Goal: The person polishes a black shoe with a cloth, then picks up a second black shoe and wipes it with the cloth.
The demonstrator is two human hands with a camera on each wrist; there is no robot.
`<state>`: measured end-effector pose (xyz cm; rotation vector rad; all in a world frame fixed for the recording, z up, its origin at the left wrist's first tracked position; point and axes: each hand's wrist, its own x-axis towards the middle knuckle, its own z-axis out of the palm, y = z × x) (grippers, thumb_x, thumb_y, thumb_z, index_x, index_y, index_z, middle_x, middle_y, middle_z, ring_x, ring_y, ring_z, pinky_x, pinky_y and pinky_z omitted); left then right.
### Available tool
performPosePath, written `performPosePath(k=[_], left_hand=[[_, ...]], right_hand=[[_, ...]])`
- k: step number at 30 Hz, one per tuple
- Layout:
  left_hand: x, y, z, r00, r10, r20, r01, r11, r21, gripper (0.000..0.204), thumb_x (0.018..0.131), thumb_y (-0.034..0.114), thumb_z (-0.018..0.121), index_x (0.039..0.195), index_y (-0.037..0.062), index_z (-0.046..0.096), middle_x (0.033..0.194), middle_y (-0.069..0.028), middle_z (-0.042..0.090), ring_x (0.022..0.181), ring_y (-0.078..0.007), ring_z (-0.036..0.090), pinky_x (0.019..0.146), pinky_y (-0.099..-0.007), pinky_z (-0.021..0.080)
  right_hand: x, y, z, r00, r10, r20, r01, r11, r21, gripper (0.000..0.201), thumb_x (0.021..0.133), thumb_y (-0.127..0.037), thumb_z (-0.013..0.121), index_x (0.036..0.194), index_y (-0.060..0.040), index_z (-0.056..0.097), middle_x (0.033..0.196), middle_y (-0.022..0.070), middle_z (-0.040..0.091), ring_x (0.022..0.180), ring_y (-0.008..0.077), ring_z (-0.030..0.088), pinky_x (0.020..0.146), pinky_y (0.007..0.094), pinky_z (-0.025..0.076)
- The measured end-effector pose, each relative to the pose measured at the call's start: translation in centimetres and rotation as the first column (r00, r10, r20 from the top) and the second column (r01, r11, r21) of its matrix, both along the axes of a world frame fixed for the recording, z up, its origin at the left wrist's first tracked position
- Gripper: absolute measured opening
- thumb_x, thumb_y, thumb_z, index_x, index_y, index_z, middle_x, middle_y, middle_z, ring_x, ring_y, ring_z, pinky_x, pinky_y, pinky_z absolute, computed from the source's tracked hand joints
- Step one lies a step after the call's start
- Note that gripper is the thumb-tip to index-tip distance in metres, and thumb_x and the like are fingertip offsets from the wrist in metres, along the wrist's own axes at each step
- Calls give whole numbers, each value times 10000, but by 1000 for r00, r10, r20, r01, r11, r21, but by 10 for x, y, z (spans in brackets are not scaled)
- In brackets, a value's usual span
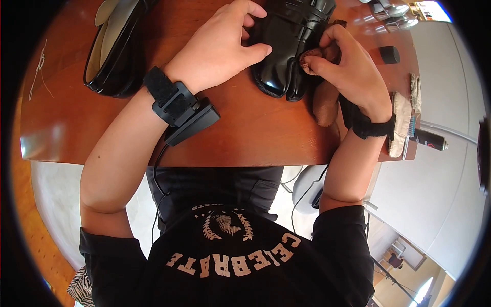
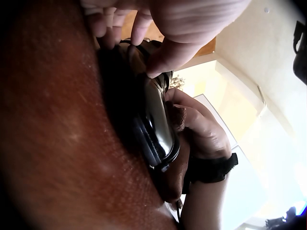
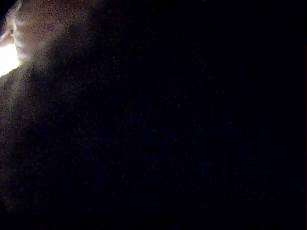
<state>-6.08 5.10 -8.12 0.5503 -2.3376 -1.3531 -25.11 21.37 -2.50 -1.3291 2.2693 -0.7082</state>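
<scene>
A glossy black split-toe shoe [image 1: 286, 56] lies on the table with its toe toward the person. My left hand [image 1: 220, 46] is at the shoe's left side, fingers spread and loosely bent, with the thumb tip against the upper in the left wrist view. On the other side, my right hand [image 1: 353, 66] pinches a bunched brown cloth [image 1: 313, 55] between thumb and fingers, close against the shoe. A rounded brown end [image 1: 326, 108] hangs below that hand. The right wrist view is almost wholly dark.
Another black shoe [image 1: 115, 61] with a pale lining lies at the left. String [image 1: 38, 71] lies farther left. At the right are a black cap-like cylinder [image 1: 389, 55], a beige cloth pad [image 1: 399, 123], a black can [image 1: 428, 139] and shiny metal pieces [image 1: 394, 18].
</scene>
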Motion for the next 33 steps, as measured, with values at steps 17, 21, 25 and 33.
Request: performPosePath(k=[17,21,25,33], left_hand=[[0,-2,-2,1000,-14,-1,14,999,-31,521,889,167,762,1345,63,535,1206,-107,588,1012,-177,596,862,-308,498],[-1,0,-1,1000,-5,-5,5,1000,-6,523,890,160,758,1348,57,529,1207,-114,587,1008,-179,595,856,-312,502],[-1,-1,-2,1000,-13,-13,13,1000,16,527,889,156,756,1352,55,525,1206,-118,588,1006,-181,595,848,-315,506],[0,-1,0,1000,-5,4,5,1000,-24,522,889,161,758,1348,59,530,1202,-119,591,1007,-183,598,854,-316,505]], right_hand=[[-1,-5,-4,997,-67,-31,66,997,-40,364,775,-343,787,858,-35,612,777,89,644,748,231,634,692,357,495],[0,-5,-1,998,-43,-41,42,999,-13,373,781,-348,790,865,-38,599,768,74,619,735,205,612,680,338,485],[-3,-6,-3,998,-43,-42,43,999,-4,354,792,-327,780,860,-29,599,765,80,629,738,200,617,678,340,484],[-5,-7,-9,995,-51,-80,45,996,-81,317,821,-299,727,881,-9,614,779,131,657,756,267,637,708,377,494]])
